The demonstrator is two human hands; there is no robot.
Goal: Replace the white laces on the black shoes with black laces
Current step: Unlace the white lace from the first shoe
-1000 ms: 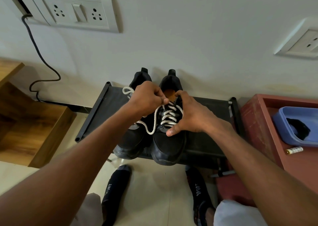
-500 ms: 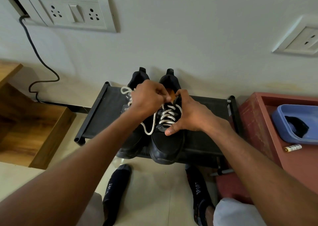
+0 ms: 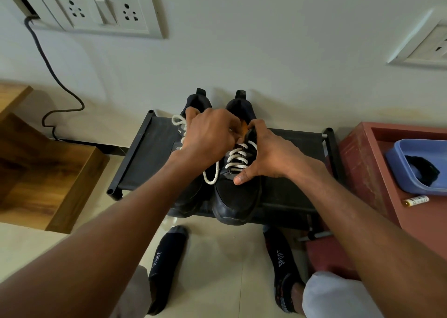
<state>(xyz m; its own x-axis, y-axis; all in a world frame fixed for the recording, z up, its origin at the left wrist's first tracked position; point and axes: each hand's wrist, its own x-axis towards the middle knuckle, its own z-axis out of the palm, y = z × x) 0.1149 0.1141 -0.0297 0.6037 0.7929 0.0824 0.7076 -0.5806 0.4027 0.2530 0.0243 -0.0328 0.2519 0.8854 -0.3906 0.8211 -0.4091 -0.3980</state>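
Observation:
Two black shoes stand side by side on a low black rack (image 3: 145, 163), toes toward me. The right shoe (image 3: 235, 196) still carries its white lace (image 3: 238, 159) in the eyelets. My left hand (image 3: 209, 136) is curled over that shoe's top and pinches the lace; a loose loop of it (image 3: 212, 176) hangs below my wrist. My right hand (image 3: 268, 154) grips the right shoe's side near the collar, thumb lying across the tongue. The left shoe (image 3: 186, 196) is largely hidden under my left arm, with a white lace loop (image 3: 178, 121) showing at its far side.
A red wooden tray (image 3: 362, 158) at the right holds a blue tub (image 3: 396, 163) with a black bundle (image 3: 422, 170) inside and a small battery (image 3: 416, 200). Wooden steps (image 3: 48, 172) stand at the left. My socked feet (image 3: 167, 264) are on the tiled floor. A cable (image 3: 55, 75) runs down the wall.
My left hand has shifted slightly further over the right shoe's collar, drawing the lace end up; the hanging loop is shorter. The right hand keeps its grip.

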